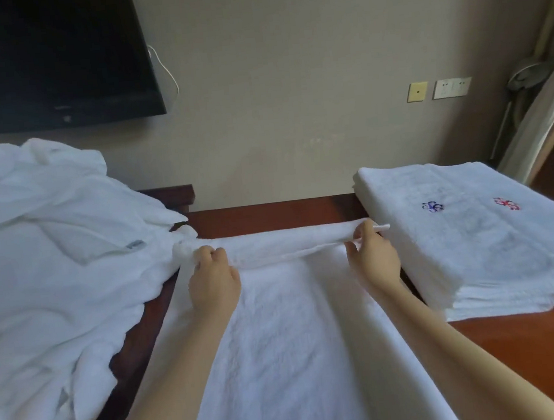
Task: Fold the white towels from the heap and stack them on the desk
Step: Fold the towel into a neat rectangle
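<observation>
Towel gripped along far edge by left hand, right hand.

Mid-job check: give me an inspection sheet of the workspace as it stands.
Surface: reddish-brown wooden desk, bare front right.
Job's things: flat white terry towel spread in the middle; crumpled heap of white towels left; folded white towel stack right, with blue and red embroidery.
Clutter: nothing seen.
Hands: left hand grips the flat towel's far left corner; right hand pinches its far right corner.
Cables: thin white cable hanging beside black wall television.
Surroundings: beige wall, two wall plates.
</observation>
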`<state>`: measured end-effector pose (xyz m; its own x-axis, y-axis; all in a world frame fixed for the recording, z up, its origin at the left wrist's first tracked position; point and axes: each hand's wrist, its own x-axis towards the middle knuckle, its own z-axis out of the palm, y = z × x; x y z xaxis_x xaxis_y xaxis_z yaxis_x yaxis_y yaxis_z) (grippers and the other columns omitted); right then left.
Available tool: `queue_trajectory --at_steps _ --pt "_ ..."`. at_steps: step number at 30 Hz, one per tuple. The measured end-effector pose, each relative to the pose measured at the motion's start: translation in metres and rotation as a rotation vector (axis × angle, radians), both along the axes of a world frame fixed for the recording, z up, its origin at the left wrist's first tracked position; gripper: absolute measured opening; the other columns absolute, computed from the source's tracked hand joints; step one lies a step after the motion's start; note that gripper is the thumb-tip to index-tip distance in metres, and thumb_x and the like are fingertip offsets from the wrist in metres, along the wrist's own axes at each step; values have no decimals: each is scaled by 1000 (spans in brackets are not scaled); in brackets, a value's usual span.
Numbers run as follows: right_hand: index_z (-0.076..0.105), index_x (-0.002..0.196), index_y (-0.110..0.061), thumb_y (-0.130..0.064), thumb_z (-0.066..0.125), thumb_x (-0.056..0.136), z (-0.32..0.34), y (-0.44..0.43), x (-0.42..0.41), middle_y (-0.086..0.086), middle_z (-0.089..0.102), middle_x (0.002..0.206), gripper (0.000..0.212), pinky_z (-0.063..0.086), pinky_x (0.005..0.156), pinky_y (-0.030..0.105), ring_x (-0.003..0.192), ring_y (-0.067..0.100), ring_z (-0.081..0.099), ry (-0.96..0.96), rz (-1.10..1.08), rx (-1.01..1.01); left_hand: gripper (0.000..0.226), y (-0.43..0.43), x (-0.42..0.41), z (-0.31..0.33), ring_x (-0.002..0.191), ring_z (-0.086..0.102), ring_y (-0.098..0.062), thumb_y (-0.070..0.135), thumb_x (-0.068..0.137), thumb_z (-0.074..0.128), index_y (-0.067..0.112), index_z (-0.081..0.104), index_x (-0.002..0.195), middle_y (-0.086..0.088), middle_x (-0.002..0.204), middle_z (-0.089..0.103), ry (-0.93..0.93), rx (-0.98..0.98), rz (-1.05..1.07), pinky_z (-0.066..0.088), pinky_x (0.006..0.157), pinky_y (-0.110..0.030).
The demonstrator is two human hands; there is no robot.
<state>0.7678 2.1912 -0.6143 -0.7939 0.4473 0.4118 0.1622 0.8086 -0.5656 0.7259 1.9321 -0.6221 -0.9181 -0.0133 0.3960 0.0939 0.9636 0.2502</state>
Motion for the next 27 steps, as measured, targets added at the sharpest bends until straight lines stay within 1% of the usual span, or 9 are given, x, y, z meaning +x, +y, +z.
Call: queue_trajectory --at_steps 4,6,9,13,16,19,21,24,27 --pt "52 104 -4 -10 50 90 -23 2 21 15 58 107 15 36 68 35 99 33 51 -192 16 198 21 -3 20 -12 79 58 -24 22 94 46 6 52 106 -9 115 45 -108 -69 47 38 57 -29" --pt "54 110 -6 -11 50 90 -25 2 26 16 55 111 22 37 76 38 107 35 47 -201 -21 281 20 -4 23 -10 75 58 -22 22 96 46 8 51 108 -7 115 43 -121 -125 40 42 56 -30" --pt "64 102 -6 -4 53 83 -23 -2 30 14 54 96 21 32 70 36 89 34 51 -129 -26 396 19 -5 21 -7 79 61 -23 14 97 44 12 52 114 -4 122 43 -169 -176 20 49 62 -32" --pt "66 75 -3 9 62 67 -18 -6 36 13 52 74 14 28 58 32 63 31 50 10 2 424 30 -7 21 -15 92 63 -26 9 98 41 11 54 125 -4 129 50 -153 -49 18 50 74 -35" --pt "64 69 -5 8 68 63 -17 -6 39 10 49 70 15 29 54 30 56 29 47 162 -6 412 27 -7 24 -18 88 62 -36 3 96 44 -2 60 117 -15 121 56 7 140 -27 50 74 -43" --pt "62 67 -6 1 66 64 -20 -5 38 9 48 71 8 29 53 31 60 28 44 245 2 403 19 -6 30 -17 73 62 -38 -5 89 50 -9 64 102 -23 104 61 122 181 -100 50 62 -45" --pt "59 61 -6 -5 59 63 -21 -5 38 9 48 70 3 29 53 32 62 28 44 267 7 430 16 -6 32 -17 67 59 -36 -2 89 50 -7 64 94 -21 98 60 104 127 -84 45 56 -40" --pt "61 50 -5 -4 57 58 -25 -5 38 6 50 61 8 32 55 33 63 29 46 199 9 494 18 -5 35 -15 73 60 -28 9 94 42 5 59 88 -9 100 57 -79 -114 47 37 54 -31" --pt "63 49 -6 -3 56 56 -24 -4 40 4 53 58 10 35 58 35 62 30 49 130 38 491 15 -3 41 -12 76 61 -22 5 89 43 12 46 76 -3 101 55 -159 -291 46 35 54 -27"
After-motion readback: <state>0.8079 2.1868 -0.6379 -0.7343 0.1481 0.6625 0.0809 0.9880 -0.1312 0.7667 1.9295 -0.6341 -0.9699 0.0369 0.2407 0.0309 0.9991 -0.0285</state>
